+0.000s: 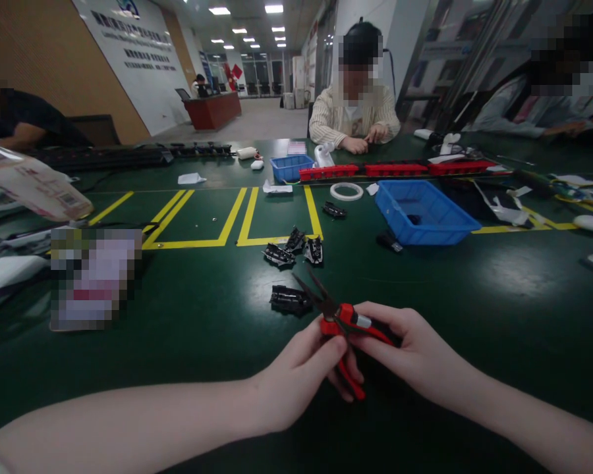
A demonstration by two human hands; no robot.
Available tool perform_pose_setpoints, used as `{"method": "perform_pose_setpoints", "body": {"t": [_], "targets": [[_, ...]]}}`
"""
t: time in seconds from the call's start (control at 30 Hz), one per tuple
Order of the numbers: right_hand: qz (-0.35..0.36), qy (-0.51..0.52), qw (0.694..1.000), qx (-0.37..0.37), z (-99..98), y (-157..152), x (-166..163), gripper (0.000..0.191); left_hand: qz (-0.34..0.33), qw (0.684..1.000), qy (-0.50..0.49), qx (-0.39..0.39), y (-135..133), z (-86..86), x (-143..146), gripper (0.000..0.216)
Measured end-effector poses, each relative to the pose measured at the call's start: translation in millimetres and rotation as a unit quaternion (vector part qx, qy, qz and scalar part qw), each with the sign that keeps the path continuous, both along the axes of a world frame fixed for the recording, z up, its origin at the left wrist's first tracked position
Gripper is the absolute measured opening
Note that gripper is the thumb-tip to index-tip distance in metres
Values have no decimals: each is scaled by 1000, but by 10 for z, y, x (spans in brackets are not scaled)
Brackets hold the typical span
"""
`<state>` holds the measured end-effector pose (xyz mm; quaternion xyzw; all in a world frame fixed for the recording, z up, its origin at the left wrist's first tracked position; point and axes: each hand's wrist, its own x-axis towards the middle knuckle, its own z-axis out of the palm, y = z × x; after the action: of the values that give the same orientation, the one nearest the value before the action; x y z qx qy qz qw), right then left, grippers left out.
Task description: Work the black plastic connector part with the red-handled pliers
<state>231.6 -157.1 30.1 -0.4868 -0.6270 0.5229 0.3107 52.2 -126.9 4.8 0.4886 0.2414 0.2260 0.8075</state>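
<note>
Both my hands grip one pair of red-handled needle-nose pliers [343, 318] above the green table. My left hand [310, 359] is closed around the pliers near the pivot and one handle. My right hand [400, 336] is closed on the other handle. The dark jaws are spread apart and point away, up and to the left. Just behind the jaws lies a black plastic part [290, 299]. Farther back sits a cluster of similar black pieces [279, 255], and another black piece [334, 210] rests beyond them.
A large blue bin [425, 227] stands right of centre, with a small black object [389, 241] beside it. A smaller blue bin [291, 168], a tape roll [346, 191] and a red strip [395, 170] lie farther back. A person [354, 105] sits opposite. A phone-like object [101, 280] lies left.
</note>
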Motion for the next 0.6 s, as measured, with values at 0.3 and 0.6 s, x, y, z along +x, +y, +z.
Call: {"method": "perform_pose_setpoints", "body": {"t": [0.3, 0.6], "targets": [[-37, -217, 945, 240, 16, -79, 87, 48, 53, 997, -39, -33, -34, 20, -9, 42], [-76, -460, 765, 444, -113, -102, -48, 75, 126, 990, -46, -52, -26, 17, 15, 48]]}}
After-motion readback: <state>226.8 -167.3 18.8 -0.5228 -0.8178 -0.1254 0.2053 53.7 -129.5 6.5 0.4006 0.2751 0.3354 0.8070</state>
